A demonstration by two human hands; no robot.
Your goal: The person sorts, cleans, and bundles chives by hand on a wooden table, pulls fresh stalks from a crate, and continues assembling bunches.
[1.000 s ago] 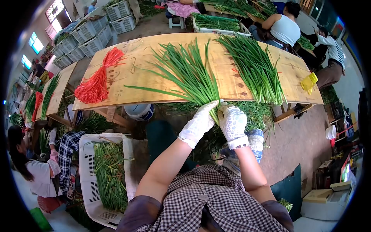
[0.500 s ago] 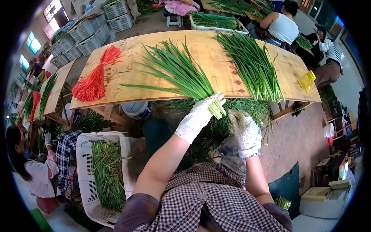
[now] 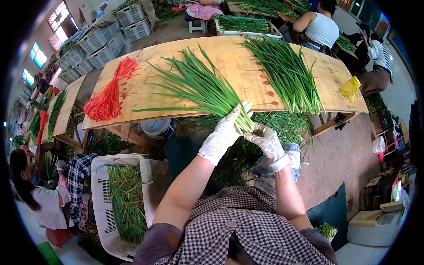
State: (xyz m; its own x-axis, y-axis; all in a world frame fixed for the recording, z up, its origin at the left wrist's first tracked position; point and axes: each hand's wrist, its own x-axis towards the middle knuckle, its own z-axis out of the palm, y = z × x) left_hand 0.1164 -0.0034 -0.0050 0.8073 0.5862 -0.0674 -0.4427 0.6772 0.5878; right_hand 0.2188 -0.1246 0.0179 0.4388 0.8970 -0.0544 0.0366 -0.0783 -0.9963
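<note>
My left hand (image 3: 224, 134), in a white patterned glove, is closed around the pale lower stems of a bunch of garlic chives (image 3: 203, 86). The long green leaves fan out up and leftward over the wooden table (image 3: 154, 51). At the stem ends, my right hand (image 3: 268, 143), gloved alike, has its fingers pinched together against the lowest stems. A larger pile of garlic chives (image 3: 287, 75) lies on the table to the right, its stems toward me. Left of my bunch lies a bundle of red ties (image 3: 108, 95).
A yellow object (image 3: 350, 88) sits by the table's right end. Below are a white crate (image 3: 98, 190) of loose greens, a bucket (image 3: 158, 128) and a heap of trimmings (image 3: 282, 121). One person (image 3: 42, 198) sits at left; others work behind the table.
My right hand has moved up and left, from beside the bunch to its stem ends, and its fingers have closed there. My left hand keeps its hold on the bunch.
</note>
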